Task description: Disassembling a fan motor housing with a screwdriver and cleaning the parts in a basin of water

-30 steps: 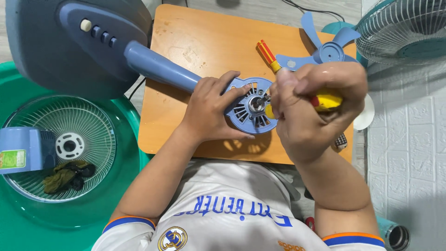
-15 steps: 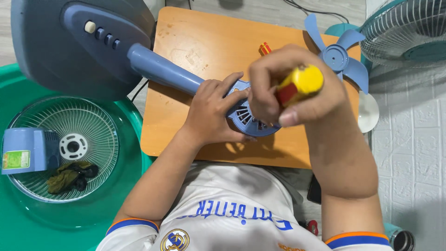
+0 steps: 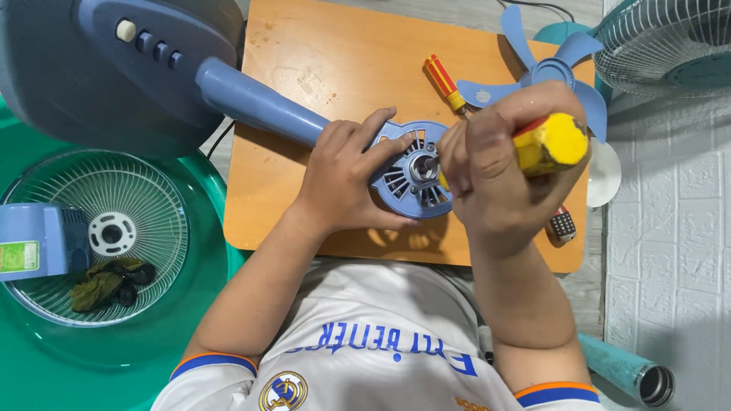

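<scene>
Wooden board (image 3: 304,84) under me, my right hand (image 3: 495,183) has swung back down, fist closed on yellow screwdriver (image 3: 550,142) at motor housing (image 3: 411,171), left hand (image 3: 346,179) fingers still clamping it.

white brick wall (image 3: 670,228), wooden board (image 3: 335,53)

Blue motor housing (image 3: 407,179), yellow screwdriver handle (image 3: 550,142)
</scene>
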